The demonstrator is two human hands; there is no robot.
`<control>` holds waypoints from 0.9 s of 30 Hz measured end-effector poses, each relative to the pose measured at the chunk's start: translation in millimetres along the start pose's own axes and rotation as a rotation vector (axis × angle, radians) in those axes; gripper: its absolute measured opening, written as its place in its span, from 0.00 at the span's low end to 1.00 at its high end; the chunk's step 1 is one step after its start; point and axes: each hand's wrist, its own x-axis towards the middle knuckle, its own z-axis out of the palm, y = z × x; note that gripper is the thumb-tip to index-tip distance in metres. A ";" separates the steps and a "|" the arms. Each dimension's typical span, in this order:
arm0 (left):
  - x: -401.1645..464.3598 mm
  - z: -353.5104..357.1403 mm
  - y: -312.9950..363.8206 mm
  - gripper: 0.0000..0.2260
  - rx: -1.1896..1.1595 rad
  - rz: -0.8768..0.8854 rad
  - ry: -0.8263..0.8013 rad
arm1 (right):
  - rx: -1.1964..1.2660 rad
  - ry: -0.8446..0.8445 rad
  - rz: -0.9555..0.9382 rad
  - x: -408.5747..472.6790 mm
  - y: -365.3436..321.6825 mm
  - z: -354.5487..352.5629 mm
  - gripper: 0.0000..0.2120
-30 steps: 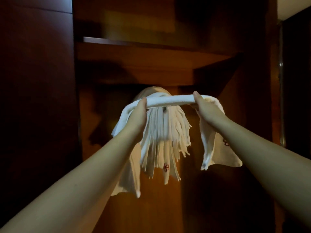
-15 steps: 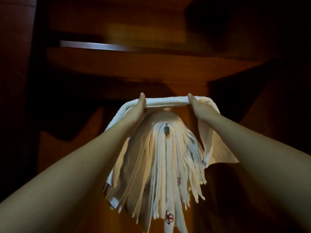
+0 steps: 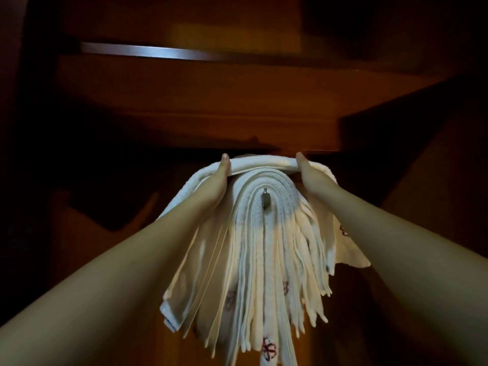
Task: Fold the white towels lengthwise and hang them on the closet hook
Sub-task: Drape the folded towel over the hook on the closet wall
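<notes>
folded white towel (image 3: 264, 165) atop hung towels (image 3: 264, 260); hook (image 3: 264, 199)

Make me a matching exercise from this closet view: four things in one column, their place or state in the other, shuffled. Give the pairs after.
Things:
1. folded towel
2. metal hook
3. hanging towels
4. shelf

Places or states:
A. pokes out at the middle of the pile
B. overhead, brown wood
C. held at both ends by left hand and right hand
D. draped down, edges fanned

Pairs: 1-C, 2-A, 3-D, 4-B
</notes>
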 end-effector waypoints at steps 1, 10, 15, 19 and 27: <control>1.2 2.6 0.6 0.31 0.004 0.001 -0.014 | 0.027 0.005 0.003 2.6 -0.2 -1.6 0.39; -4.8 6.7 -10.2 0.37 -0.265 -0.037 -0.057 | -0.048 0.066 0.023 -11.9 17.2 -2.8 0.24; -17.0 8.8 -40.5 0.27 -0.578 -0.126 0.246 | -0.058 0.093 0.048 -25.7 25.4 8.2 0.24; -36.4 22.5 -53.6 0.25 -0.503 -0.154 0.308 | -0.010 0.106 0.132 -36.8 27.7 13.1 0.25; -64.7 19.1 -52.1 0.24 -0.572 -0.275 0.192 | 0.058 0.002 0.193 -59.9 29.0 12.3 0.25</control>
